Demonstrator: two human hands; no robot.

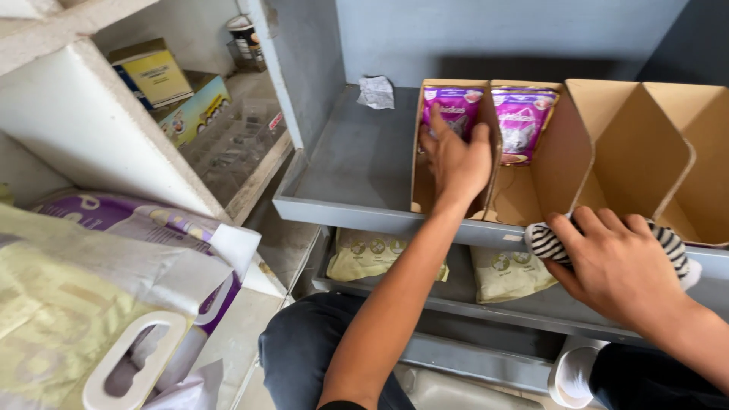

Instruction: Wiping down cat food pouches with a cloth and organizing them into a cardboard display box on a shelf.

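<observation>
My left hand (456, 159) reaches into the leftmost slot of a brown cardboard divider box (592, 144) on a grey shelf (349, 167) and rests against a purple pouch (453, 106) standing there. A second purple pouch (521, 121) stands in the neighbouring slot. At the shelf's front edge my right hand (619, 266) presses down on a black-and-white striped cloth (545, 241). The two right-hand slots of the box hold nothing visible.
Pale green bags (364, 254) lie on the lower shelf. A crumpled white paper (376, 93) sits at the shelf's back. Large bags with a handle cutout (114, 304) fill the lower left. Boxes (156, 72) stand on a white shelf unit at the left.
</observation>
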